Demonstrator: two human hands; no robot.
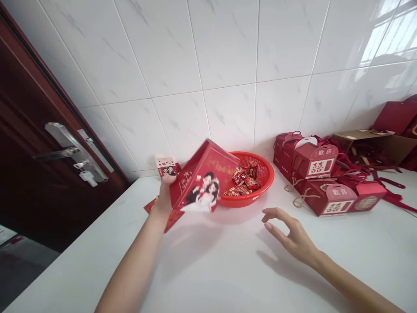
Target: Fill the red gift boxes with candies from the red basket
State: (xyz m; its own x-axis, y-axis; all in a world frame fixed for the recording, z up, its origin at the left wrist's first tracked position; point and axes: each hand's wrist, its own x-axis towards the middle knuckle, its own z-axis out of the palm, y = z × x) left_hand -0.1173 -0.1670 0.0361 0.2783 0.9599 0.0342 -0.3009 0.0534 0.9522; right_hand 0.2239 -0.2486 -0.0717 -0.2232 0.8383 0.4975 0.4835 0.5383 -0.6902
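Observation:
My left hand [165,193] grips the left side of a red gift bag [203,184] printed with a wedding couple, which hangs tilted above the white table. Its fingers are partly behind the bag. My right hand [289,234] hovers over the table with thumb and fingers apart and nothing between them. Behind the bag, a red plastic basket [266,187] holds several wrapped sweets [250,182]; the bag hides its left part. Flat red paper items [172,221] lie under the bag, and a small card with cartoon figures [164,161] is by the wall.
Red gift boxes [337,202] with cords are stacked at the right. Behind them, an open cardboard box [365,135] stands among red ribbons and bags. A tiled wall [228,48] backs the white table [228,269]; a dark door [35,121] with keys is at left.

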